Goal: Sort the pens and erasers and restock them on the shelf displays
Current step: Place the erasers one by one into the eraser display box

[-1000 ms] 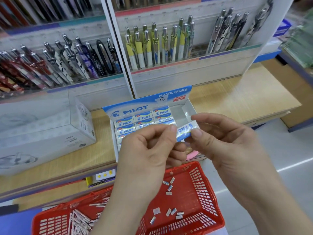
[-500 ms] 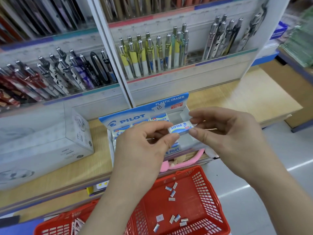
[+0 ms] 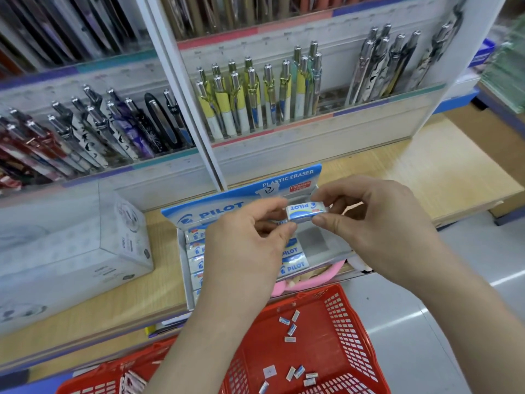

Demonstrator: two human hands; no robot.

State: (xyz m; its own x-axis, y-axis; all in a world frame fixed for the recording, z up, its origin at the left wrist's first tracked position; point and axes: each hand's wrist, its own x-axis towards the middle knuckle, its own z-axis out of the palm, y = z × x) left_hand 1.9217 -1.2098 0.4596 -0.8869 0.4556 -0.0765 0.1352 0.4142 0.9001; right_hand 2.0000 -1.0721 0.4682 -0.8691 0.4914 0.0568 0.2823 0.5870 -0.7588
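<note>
Tilted a second ago, the eraser now lies level, mid-frame. Left hand and right hand pinch its ends

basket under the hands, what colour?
Red basket, plain in the head view.

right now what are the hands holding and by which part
Both hands hold one Pilot eraser: the left hand pinches its left end, the right hand its right end.
</note>
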